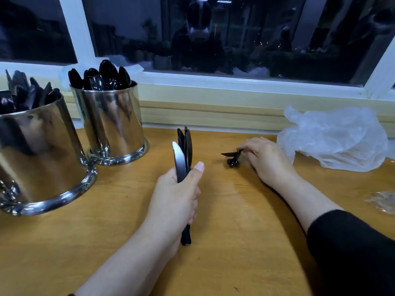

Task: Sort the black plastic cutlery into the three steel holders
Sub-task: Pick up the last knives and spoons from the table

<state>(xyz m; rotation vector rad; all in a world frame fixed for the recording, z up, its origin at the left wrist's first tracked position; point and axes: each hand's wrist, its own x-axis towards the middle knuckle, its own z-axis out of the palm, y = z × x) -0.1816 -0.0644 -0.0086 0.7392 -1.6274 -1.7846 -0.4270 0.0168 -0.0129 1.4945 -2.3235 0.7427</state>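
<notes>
From the head camera, the left hand (177,195) is clenched around a bundle of black plastic knives (183,154), blades up, over the wooden table (245,221). The right hand (265,159) pinches the handles of a few small black plastic pieces (232,158) lying on the table (knife or spoon, hard to tell). Two shiny steel cylindrical holders stand left: one (115,124) filled with spoons, the nearer (38,150) with knives.
</notes>
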